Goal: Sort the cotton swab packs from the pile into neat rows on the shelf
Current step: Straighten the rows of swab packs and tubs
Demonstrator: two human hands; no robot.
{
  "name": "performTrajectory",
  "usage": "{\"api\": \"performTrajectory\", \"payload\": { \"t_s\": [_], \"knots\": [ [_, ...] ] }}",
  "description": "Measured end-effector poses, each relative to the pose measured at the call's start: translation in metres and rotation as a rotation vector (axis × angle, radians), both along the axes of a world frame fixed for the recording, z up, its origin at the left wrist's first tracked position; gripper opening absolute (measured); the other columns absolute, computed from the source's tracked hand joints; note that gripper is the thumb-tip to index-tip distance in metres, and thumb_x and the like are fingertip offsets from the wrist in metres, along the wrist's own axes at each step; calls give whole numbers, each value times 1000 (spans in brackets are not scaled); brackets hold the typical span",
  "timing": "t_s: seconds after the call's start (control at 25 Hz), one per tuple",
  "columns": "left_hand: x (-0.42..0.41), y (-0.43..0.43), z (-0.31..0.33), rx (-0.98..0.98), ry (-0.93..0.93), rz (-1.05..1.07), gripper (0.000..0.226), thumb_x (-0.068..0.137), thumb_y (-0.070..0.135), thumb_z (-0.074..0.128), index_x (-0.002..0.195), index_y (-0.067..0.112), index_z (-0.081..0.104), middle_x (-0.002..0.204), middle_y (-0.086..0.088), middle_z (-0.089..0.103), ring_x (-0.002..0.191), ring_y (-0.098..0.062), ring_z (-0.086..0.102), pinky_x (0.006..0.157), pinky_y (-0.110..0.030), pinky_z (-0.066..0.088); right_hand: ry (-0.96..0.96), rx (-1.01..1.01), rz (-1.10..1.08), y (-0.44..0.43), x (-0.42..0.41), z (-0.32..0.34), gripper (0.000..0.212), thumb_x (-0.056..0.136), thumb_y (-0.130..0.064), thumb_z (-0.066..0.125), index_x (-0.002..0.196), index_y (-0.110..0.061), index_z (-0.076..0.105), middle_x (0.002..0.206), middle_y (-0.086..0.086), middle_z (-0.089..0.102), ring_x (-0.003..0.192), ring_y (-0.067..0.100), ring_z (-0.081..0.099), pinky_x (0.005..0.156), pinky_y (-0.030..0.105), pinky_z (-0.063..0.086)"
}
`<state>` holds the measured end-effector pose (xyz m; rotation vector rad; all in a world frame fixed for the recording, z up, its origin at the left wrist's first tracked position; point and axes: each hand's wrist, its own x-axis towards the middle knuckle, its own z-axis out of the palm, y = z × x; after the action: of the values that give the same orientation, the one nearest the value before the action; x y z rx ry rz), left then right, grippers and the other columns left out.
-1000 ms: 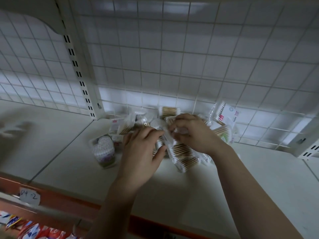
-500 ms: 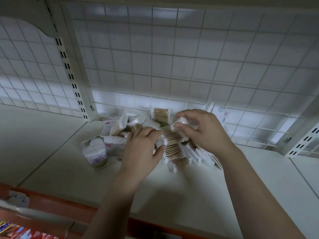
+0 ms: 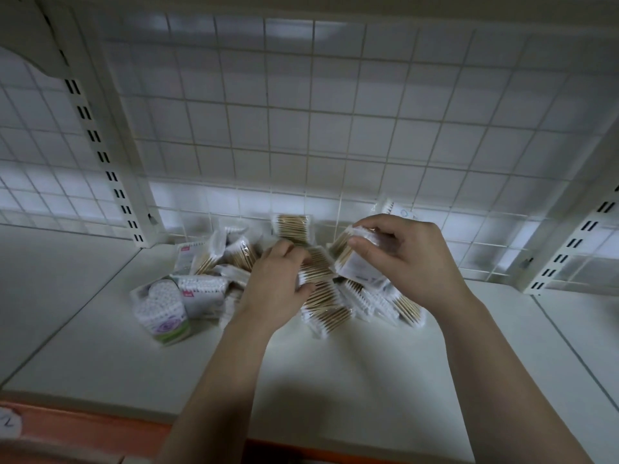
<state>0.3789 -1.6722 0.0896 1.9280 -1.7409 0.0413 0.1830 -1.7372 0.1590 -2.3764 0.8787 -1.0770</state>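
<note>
The right hand (image 3: 415, 259) pinches a raised pack (image 3: 355, 261) of wooden-stick swabs between thumb and curled fingers, tilted just above the pile (image 3: 335, 308). The left hand (image 3: 274, 289) curls round a clear pack (image 3: 316, 269) of the same swabs on top of the pile, between the two hands. Left of the left hand, a heart-shaped tub (image 3: 162, 303) filled with white swab tips lies on the shelf (image 3: 335, 370). Beyond both hands, another pack (image 3: 291, 226) leans against the wire grid (image 3: 335, 128).

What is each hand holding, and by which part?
The right hand pinches a raised swab pack by its upper end. The left hand grips a second pack atop the pile by its left side.
</note>
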Motion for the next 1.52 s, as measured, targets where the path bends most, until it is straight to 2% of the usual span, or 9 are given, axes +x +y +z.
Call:
{"api": "performTrajectory", "payload": {
  "t_s": [0.28,0.48,0.6,0.72,0.88,1.0,1.16,1.36,1.52],
  "knots": [
    [0,6,10,-213,71,-9,27,78,16,68,105,14,63,97,-2,63,72,-15,52,68,-25,39,35,48,-78,11,-7,-16,19,80,-45,69,92,-30,69,77,-18,67,72,4,62,70,38,52],
    [-6,13,19,-356,143,-45,27,86,16,64,111,13,55,103,-2,65,89,-19,60,78,-34,48,53,86,-136,21,-18,-27,32,76,-55,67,97,-32,70,84,-21,67,77,0,61,68,28,51],
    [-19,16,23,-408,167,-78,24,90,23,60,110,11,53,102,-4,63,84,-16,59,71,-25,44,48,117,-173,28,-35,-33,44,72,-65,59,100,-33,69,83,-25,65,76,-5,60,65,15,45],
    [-41,18,27,-415,175,-147,19,92,27,54,105,13,49,95,2,54,67,-6,47,58,-16,30,47,120,-232,35,-59,-38,37,77,-57,65,102,-29,69,85,-16,69,74,2,60,64,19,44],
    [-85,15,29,-365,289,-225,14,94,17,54,106,13,48,94,4,50,70,5,46,57,-19,29,26,84,-321,47,-104,-36,33,80,-39,70,108,-22,69,98,-9,69,84,4,60,73,21,48],
    [-130,12,31,-365,303,-327,19,94,22,54,109,19,44,98,8,50,77,-9,52,61,-30,45,12,66,-404,60,-152,-36,30,80,-34,71,107,-21,69,97,-7,66,86,4,57,76,17,44],
    [-202,16,33,-322,219,-355,32,88,26,63,113,20,45,87,1,60,70,-23,58,53,-28,38,24,83,-494,80,-229,-38,30,81,-29,71,110,-23,67,96,-7,65,85,8,59,71,19,43],
    [-309,26,33,-273,222,-384,36,83,32,68,111,20,48,99,4,67,79,-25,65,58,-29,39,15,74,-584,104,-334,-39,33,78,-28,75,109,-20,67,103,-8,68,95,5,60,72,5,38],
    [-386,30,27,-266,207,-456,29,84,35,67,105,27,48,95,7,68,82,-24,65,62,-35,50,36,41,-655,123,-411,-39,30,76,-27,77,103,-20,68,96,-7,70,92,14,62,69,8,36]
  ]
}}
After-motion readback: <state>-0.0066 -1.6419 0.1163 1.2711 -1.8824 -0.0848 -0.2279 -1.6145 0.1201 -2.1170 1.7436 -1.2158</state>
